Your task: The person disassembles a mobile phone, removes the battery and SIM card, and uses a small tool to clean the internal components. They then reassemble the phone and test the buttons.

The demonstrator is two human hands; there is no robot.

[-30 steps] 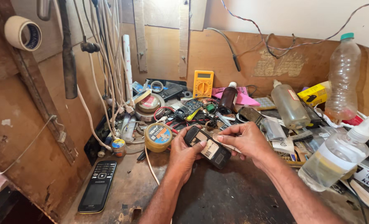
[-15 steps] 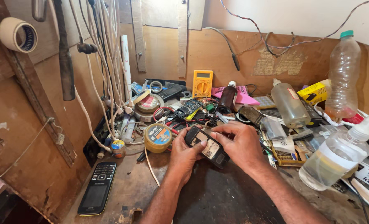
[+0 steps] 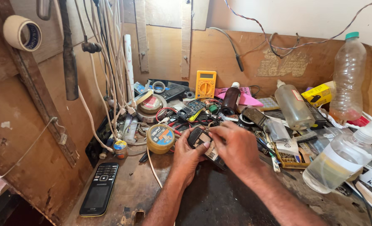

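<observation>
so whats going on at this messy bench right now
A person is working over a cluttered wooden workbench. Both hands hold a small black handset just above the bench: the left hand cradles it from below, and the right hand covers its near end, fingers at its upper edge. A round yellow tin sits just left of the hands, a black keypad phone lies nearer the front edge, and a yellow multimeter leans against the back wall.

I saw my left hand (image 3: 189, 151) and right hand (image 3: 236, 148) bare, no gloves, rings or watch. Both forearms were sleeveless, entering from six o'clock, lean, with veins showing on them.
</observation>
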